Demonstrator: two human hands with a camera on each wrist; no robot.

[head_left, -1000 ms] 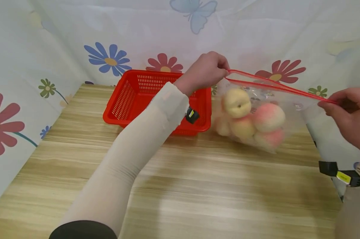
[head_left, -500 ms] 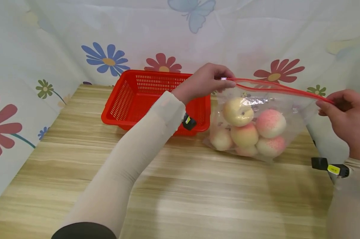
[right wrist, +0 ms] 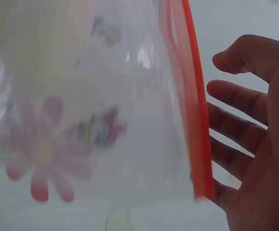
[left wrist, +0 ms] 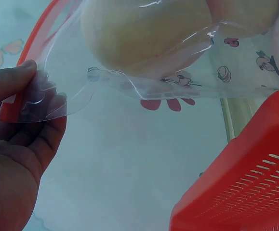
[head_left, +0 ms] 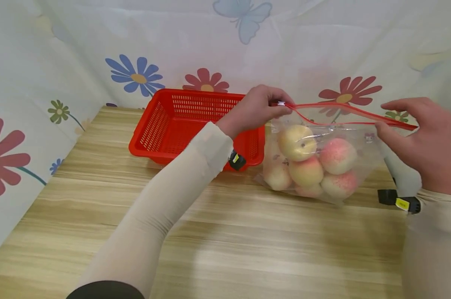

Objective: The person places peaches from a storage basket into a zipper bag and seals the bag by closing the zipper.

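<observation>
A clear zip bag (head_left: 365, 151) printed with small figures holds several peaches (head_left: 337, 155). Its red zip strip (left wrist: 33, 36) runs along the top, with the mouth parted in the middle. My left hand (head_left: 256, 107) pinches the bag's left top corner, beside a small white slider (head_left: 281, 103). In the left wrist view, the thumb lies on the red strip and the fingers are behind the clear plastic. At the other end, my right hand (head_left: 429, 139) has its thumb and fingers spread apart. The right wrist view has its lower fingers right at the strip's end.
A red slotted basket (head_left: 144, 151) stands left of the bag, partly behind my left forearm. The wood-grain table (head_left: 270, 249) extends in front of both. Behind rises a white flower-print cloth (head_left: 304, 37).
The bag has come down and its peaches now sit lower. My right hand has let go of the strip's right end, fingers spreading and shifting left. The left hand has lowered, still pinching its corner.
</observation>
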